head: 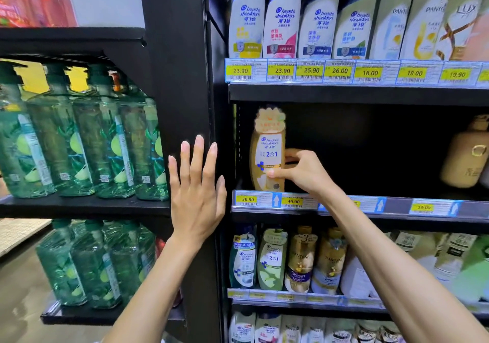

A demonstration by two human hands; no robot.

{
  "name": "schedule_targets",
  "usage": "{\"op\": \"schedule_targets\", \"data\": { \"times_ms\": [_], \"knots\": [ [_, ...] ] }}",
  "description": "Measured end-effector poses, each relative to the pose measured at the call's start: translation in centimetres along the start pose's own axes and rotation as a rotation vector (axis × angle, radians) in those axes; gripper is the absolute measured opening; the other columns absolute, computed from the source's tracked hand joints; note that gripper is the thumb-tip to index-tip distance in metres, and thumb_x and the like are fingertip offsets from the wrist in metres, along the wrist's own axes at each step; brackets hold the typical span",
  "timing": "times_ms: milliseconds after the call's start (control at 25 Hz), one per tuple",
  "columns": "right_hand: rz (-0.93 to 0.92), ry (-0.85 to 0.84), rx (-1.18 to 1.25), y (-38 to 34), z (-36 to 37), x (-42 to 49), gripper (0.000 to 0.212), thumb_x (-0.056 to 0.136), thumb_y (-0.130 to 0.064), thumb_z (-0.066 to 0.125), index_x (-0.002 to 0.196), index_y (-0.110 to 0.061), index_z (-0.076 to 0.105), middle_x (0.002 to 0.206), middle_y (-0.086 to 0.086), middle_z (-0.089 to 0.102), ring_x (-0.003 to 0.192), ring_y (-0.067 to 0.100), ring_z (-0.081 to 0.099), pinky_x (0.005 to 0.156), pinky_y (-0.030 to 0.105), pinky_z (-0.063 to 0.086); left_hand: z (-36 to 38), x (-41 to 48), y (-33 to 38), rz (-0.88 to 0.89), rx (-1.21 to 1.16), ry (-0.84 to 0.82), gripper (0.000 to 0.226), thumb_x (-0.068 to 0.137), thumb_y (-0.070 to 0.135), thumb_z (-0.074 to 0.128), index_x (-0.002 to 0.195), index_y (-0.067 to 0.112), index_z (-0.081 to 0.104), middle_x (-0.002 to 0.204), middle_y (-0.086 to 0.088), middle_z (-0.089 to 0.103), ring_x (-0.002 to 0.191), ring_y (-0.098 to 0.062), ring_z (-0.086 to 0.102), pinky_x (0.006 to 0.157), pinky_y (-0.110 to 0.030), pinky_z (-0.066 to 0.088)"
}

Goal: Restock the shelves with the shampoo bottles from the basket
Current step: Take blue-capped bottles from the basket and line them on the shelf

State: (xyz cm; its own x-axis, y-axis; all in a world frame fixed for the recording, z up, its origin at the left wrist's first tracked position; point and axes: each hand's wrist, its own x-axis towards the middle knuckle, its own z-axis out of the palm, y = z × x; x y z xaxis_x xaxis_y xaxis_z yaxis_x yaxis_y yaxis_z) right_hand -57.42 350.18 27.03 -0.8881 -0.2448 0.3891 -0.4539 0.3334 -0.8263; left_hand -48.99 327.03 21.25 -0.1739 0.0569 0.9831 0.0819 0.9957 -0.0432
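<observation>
A golden-yellow shampoo bottle (267, 154) with a white label stands upright at the far left of the middle shelf (397, 206). My right hand (304, 172) grips its right side with thumb and fingers. My left hand (197, 189) is flat and spread, fingers up, against the black upright post (177, 78) left of that shelf, holding nothing. The basket is not in view.
The middle shelf is dark and mostly bare right of the bottle, with a tan pump bottle (465, 154) at its far right. White shampoo bottles (283, 19) fill the shelf above; more bottles (288, 260) stand below. Green pump bottles (79, 141) fill the left rack.
</observation>
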Motion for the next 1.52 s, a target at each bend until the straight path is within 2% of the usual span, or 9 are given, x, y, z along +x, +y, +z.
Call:
{"op": "schedule_targets", "data": {
  "times_ms": [160, 360, 480, 600, 760, 1000, 1320, 1440, 1520],
  "knots": [
    [-0.002, -0.040, -0.024, -0.1, 0.6, 0.1, 0.051, 0.069, -0.036, 0.089, 0.114, -0.019, 0.069, 0.102, -0.006, 0.076, 0.091, 0.005, 0.073, 0.090, 0.036, 0.058, -0.1, 0.0, 0.0, 0.003, -0.001, -0.007, 0.071, 0.097, 0.019, 0.046, 0.160, 0.015, 0.015, 0.168, -0.011, 0.011, 0.156, -0.030, 0.005, 0.125, -0.052, 0.005],
    [-0.039, 0.055, -0.146, 0.0, 0.9, 0.1, 0.057, 0.067, -0.036, 0.090, 0.113, -0.021, 0.059, 0.094, -0.014, 0.070, 0.080, -0.007, 0.068, 0.061, 0.010, 0.053, -0.1, 0.0, 0.1, -0.001, -0.011, 0.003, 0.074, 0.094, 0.014, 0.049, 0.160, 0.016, 0.015, 0.167, -0.012, 0.013, 0.156, -0.029, 0.004, 0.125, -0.053, 0.007],
    [-0.070, 0.101, -0.169, 0.2, 1.3, 0.0, 0.048, 0.070, -0.034, 0.088, 0.108, -0.027, 0.058, 0.086, -0.022, 0.065, 0.077, -0.021, 0.061, 0.056, 0.001, 0.045, 0.0, 0.0, 0.0, -0.002, -0.013, 0.005, 0.075, 0.093, 0.013, 0.050, 0.160, 0.017, 0.017, 0.167, -0.011, 0.012, 0.156, -0.029, 0.004, 0.125, -0.052, 0.006],
    [-0.061, 0.145, -0.182, 0.4, 1.4, 0.1, 0.047, 0.071, -0.035, 0.088, 0.108, -0.029, 0.059, 0.084, -0.023, 0.065, 0.075, -0.018, 0.063, 0.056, 0.002, 0.046, 0.0, -0.1, 0.0, -0.005, -0.023, 0.009, 0.074, 0.093, 0.013, 0.050, 0.160, 0.018, 0.018, 0.167, -0.010, 0.011, 0.156, -0.029, 0.004, 0.125, -0.052, 0.006],
    [-0.012, 0.169, -0.208, 0.6, 1.5, 0.3, 0.053, 0.069, -0.042, 0.087, 0.110, -0.020, 0.063, 0.097, -0.012, 0.070, 0.086, -0.004, 0.065, 0.063, 0.011, 0.048, 0.1, -0.1, -0.1, 0.001, -0.022, 0.015, 0.073, 0.094, 0.014, 0.048, 0.160, 0.018, 0.017, 0.167, -0.011, 0.012, 0.156, -0.029, 0.005, 0.125, -0.053, 0.007],
    [0.014, 0.159, -0.206, 0.3, 1.5, 0.0, 0.048, 0.070, -0.043, 0.086, 0.106, -0.029, 0.057, 0.087, -0.023, 0.060, 0.079, -0.012, 0.059, 0.051, 0.000, 0.041, 0.0, 0.0, 0.1, -0.010, -0.031, 0.019, 0.069, 0.095, 0.013, 0.048, 0.159, 0.017, 0.022, 0.165, -0.014, 0.016, 0.156, -0.028, 0.003, 0.125, -0.052, 0.006],
    [0.058, 0.095, -0.239, -1.1, 0.7, -1.1, 0.059, 0.077, -0.039, 0.083, 0.125, -0.016, 0.057, 0.108, -0.008, 0.066, 0.084, -0.004, 0.061, 0.060, 0.009, 0.044, -1.2, 0.2, 0.2, -0.014, -0.076, -0.079, 0.063, 0.095, 0.008, 0.053, 0.153, 0.018, 0.033, 0.165, -0.017, 0.014, 0.156, -0.032, 0.000, 0.125, -0.055, 0.003],
    [0.059, 0.066, -0.314, -1.6, -0.9, -2.5, 0.057, 0.081, -0.041, 0.078, 0.126, -0.013, 0.057, 0.116, -0.002, 0.064, 0.099, 0.010, 0.063, 0.079, 0.024, 0.053, -2.6, 0.4, 0.4, -0.009, -0.046, -0.169, 0.061, 0.093, 0.005, 0.061, 0.149, 0.016, 0.040, 0.166, -0.020, 0.013, 0.156, -0.035, 0.000, 0.125, -0.056, 0.003],
    [0.029, 0.018, -0.426, -1.8, -2.3, -3.6, 0.048, 0.085, -0.038, 0.075, 0.124, -0.015, 0.062, 0.121, 0.002, 0.066, 0.108, 0.015, 0.062, 0.091, 0.030, 0.051, -3.9, 0.6, 0.9, -0.025, 0.001, -0.253, 0.058, 0.089, 0.006, 0.064, 0.144, 0.014, 0.047, 0.167, -0.020, 0.010, 0.155, -0.038, 0.001, 0.124, -0.059, 0.009]
  ]
}}
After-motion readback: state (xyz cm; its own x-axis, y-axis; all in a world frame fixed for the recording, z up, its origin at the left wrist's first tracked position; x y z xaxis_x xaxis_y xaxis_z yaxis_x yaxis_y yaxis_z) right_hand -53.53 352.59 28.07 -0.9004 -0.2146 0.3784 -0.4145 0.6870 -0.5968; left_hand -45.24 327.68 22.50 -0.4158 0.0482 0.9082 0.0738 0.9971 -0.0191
